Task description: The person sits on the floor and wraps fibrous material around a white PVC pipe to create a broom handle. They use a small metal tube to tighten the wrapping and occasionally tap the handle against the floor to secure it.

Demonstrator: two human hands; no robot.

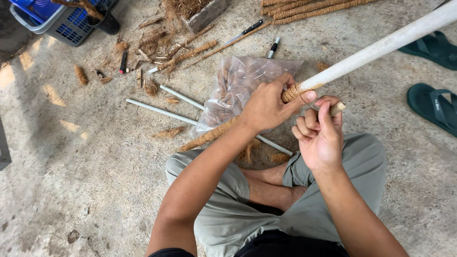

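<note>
I sit cross-legged on the concrete floor (95, 181) with a long white pipe (381, 47) slanting from my lap up toward two o'clock. My left hand (266, 107) is closed around the pipe's lower part, thumb pressed on top of the brown coir rope (294, 92) that is wound in a few turns around it there. My right hand (320, 135) sits just at four o'clock from the left, fingers curled in tight, pinching the pipe's near end (337, 108), which pokes out beside my forefinger. Under my left wrist, toward nine o'clock, lies a crumpled clear plastic bag (238, 85) with brown fibre inside, and a rope-covered stick (209, 135) runs out from beneath my forearm toward eight o'clock. Two thin white rods (157, 108) lie on the floor at ten o'clock, near the bag. Farther up, at eleven o'clock, loose fibre scraps, a red-handled tool (123, 62) and a knife (243, 32) are scattered, with a black marker (273, 47) at twelve. A blue basket (71, 24) stands in the far eleven o'clock corner. At one o'clock finished rope-wrapped sticks (309, 7) lie bundled, and dark green sandals (435, 107) rest well apart at three o'clock.
</note>
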